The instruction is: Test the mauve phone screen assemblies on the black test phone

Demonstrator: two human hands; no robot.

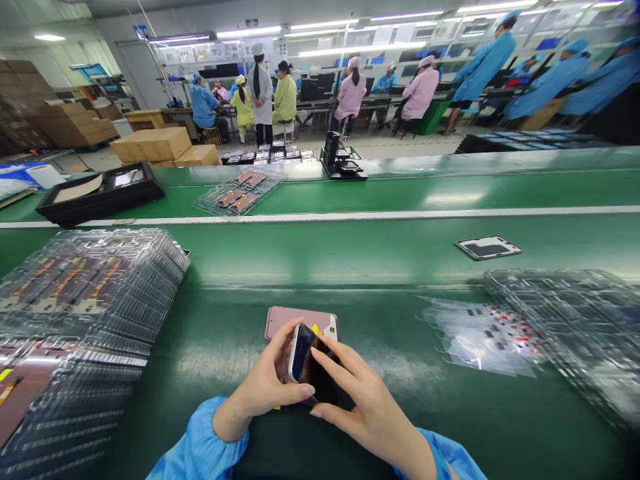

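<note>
A phone (306, 360) with a dark screen and pale edge stands tilted on its side between both my hands, low in the middle of the view. My left hand (265, 390) wraps round its left edge, thumb along the bottom. My right hand (357, 400) is closed on its right side, fingers laid over the screen. Just behind the phone a pink phone back cover (300, 320) lies flat on the green belt (350, 267).
A tall stack of clear plastic trays (85, 313) fills the left side. More clear trays (575, 320) and loose film sheets (485, 337) lie at right. A small dark panel (489, 247) rests further back. Black tray (100, 193), cartons and seated workers are beyond.
</note>
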